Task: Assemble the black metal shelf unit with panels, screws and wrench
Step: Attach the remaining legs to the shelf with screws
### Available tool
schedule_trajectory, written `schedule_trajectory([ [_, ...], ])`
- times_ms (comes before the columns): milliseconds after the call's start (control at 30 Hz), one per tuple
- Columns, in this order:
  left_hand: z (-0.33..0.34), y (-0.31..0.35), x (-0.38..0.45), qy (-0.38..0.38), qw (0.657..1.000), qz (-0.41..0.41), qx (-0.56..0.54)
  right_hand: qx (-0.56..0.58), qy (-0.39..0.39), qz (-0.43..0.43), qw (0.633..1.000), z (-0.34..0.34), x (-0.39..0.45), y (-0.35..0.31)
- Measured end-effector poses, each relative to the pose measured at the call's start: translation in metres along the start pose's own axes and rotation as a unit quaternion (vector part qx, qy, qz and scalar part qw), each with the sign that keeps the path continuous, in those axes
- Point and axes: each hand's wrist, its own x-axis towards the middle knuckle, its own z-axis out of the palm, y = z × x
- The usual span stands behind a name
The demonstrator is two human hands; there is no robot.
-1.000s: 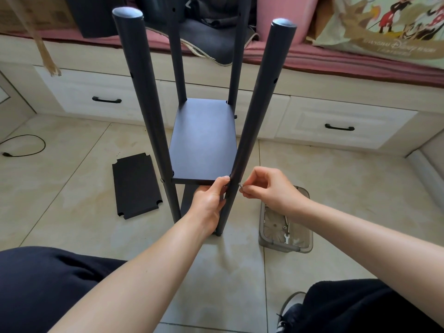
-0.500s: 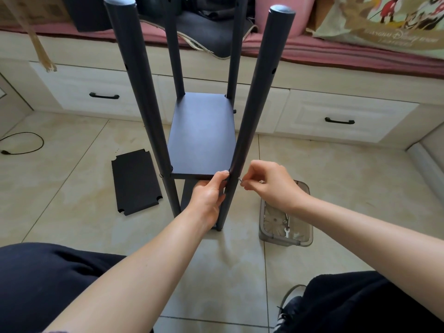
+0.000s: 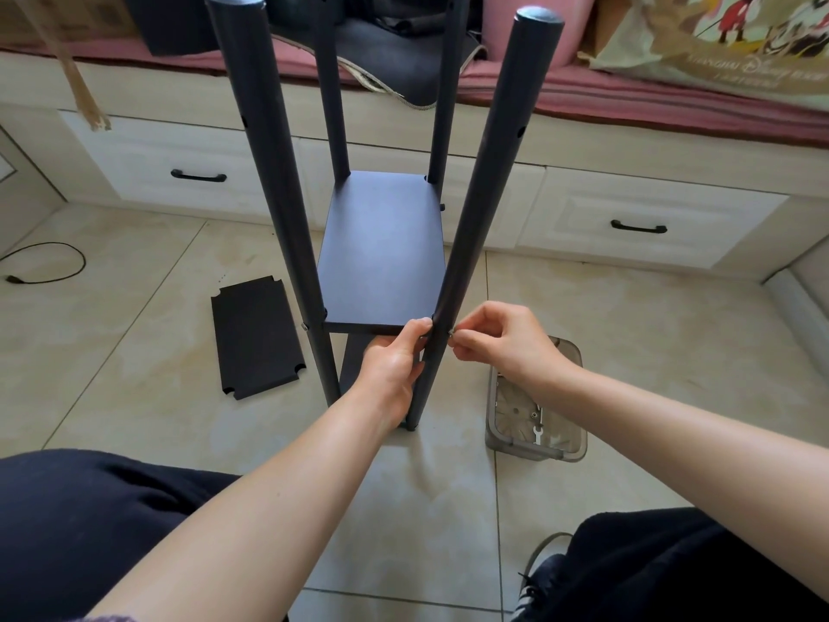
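The black shelf unit stands upright on the tiled floor, with several round poles and a mounted panel (image 3: 383,249) halfway up. A lower panel shows beneath it. My left hand (image 3: 394,365) grips the near right pole (image 3: 486,181) at the panel's front corner, thumb on the panel edge. My right hand (image 3: 502,343) pinches a small screw (image 3: 450,334) against the right side of that pole. A spare black panel (image 3: 255,336) lies flat on the floor to the left. A small wrench (image 3: 538,430) lies in a clear plastic tray (image 3: 569,451) to the right.
A white drawer bench (image 3: 650,217) with black handles runs along the back, topped by a pink cushion and bags. A black cable (image 3: 45,267) curls on the floor at far left. My knees in dark trousers fill both lower corners; a shoe (image 3: 536,581) sits at bottom right.
The view shifted slightly; both hands stay at the near right pole, the right fingers still working the screw at the same spot.
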Motion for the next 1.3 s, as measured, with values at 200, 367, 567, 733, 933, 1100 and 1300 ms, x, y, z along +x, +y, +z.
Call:
schedule_trajectory([
  [200,-0.0011,-0.0009,0.0013,0.0,1.0,0.002,0.002,0.154,-0.014,0.081,0.985,0.001,-0.001,0.0017],
  [367,0.0003,-0.0004,0.0,-0.004,1.0,-0.003,-0.006,0.243,-0.009,0.131,0.961,0.0037,-0.0015,0.0026],
  [567,-0.0003,0.0006,0.0001,-0.016,1.0,-0.006,-0.007,0.14,-0.006,0.085,0.987,0.0034,0.0004,0.0009],
  [733,-0.0009,-0.0003,0.0014,-0.004,1.0,-0.007,-0.003,0.036,-0.009,0.073,0.997,-0.001,0.0011,-0.0026],
  [933,-0.0012,-0.0001,0.0008,-0.006,1.0,-0.006,-0.004,-0.149,0.026,-0.03,0.988,0.0018,-0.0014,-0.0037],
  [1100,-0.001,-0.0006,0.0001,-0.002,1.0,-0.006,-0.005,-0.058,0.024,0.016,0.998,0.007,-0.0028,-0.0007],
  [1300,-0.0014,0.0001,-0.0011,-0.012,1.0,-0.002,-0.003,-0.033,-0.025,0.052,0.998,0.0063,0.0003,-0.0033],
])
